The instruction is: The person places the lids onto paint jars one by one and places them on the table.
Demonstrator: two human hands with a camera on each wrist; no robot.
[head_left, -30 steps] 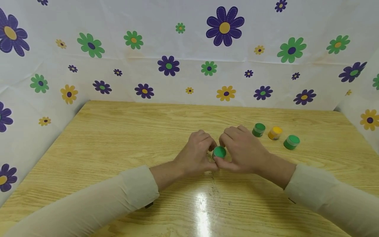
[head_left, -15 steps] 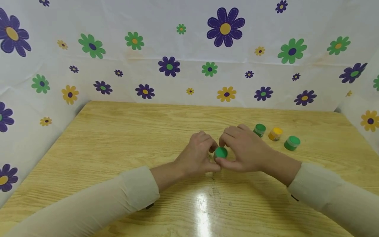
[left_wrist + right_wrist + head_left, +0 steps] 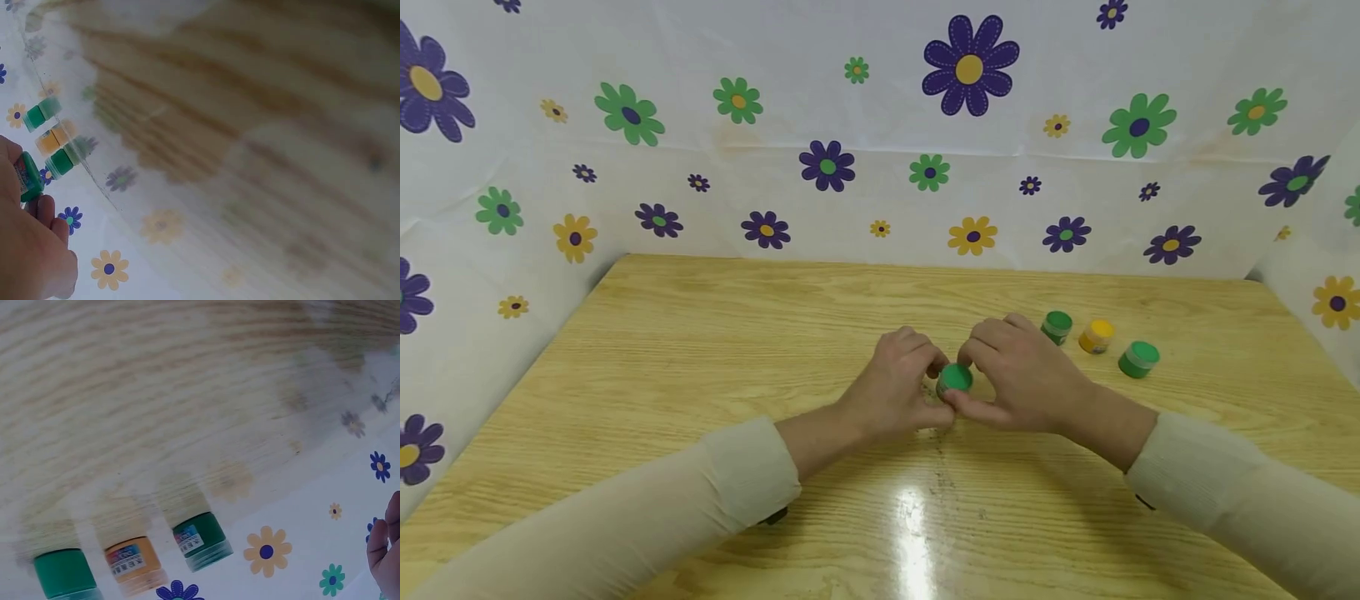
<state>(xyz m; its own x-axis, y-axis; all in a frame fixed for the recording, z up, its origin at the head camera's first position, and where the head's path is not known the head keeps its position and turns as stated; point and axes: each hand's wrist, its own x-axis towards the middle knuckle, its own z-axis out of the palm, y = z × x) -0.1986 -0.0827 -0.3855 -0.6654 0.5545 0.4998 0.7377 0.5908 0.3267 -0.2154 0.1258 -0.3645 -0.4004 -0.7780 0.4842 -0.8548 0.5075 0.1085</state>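
Observation:
A small green paint jar with a clear-edged lid is between both hands near the middle of the wooden table. My left hand holds it from the left, thumb in front and fingers curled behind. From the right, my right hand pinches it, with the thumb at the near side of the lid. In the left wrist view the jar shows a printed label and sits between thumb and fingers. Only a few right fingers appear at the edge of the right wrist view, without the jar.
Three more paint jars stand in a slanted row beyond the right hand: a dark green jar, a yellow jar and a lighter green jar. A flower-print cloth encloses the back and sides of the table.
The right hand and forearm have shifted slightly, and the hand now overlaps the edge of the dark green jar. The held jar stays in nearly the same place; the left hand barely moves.

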